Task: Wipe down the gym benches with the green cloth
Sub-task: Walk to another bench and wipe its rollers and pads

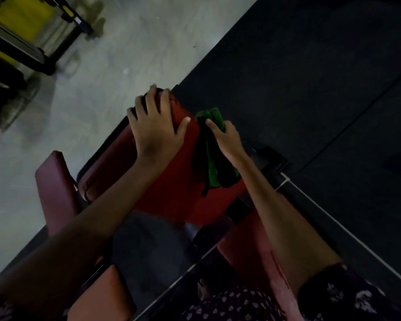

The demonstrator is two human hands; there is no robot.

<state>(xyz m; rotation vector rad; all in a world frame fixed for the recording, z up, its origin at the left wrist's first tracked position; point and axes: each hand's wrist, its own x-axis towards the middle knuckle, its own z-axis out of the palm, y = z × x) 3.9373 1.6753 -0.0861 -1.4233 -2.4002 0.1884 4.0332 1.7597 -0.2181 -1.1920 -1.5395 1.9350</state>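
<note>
A red padded bench pad (171,191) fills the middle of the tilted view. My left hand (156,126) lies flat on the pad's far end, fingers spread over the rounded edge. My right hand (227,137) grips the green cloth (214,163) against the pad's right side, thumb stretched out along the cloth. The cloth bunches above the hand and hangs in folds below it.
A maroon pad (53,188) stands left of the bench, and more red pads (102,295) lie near the bottom. Black rubber matting (310,77) covers the right; pale concrete floor (130,49) the left. A yellow and black machine frame (26,31) sits top left.
</note>
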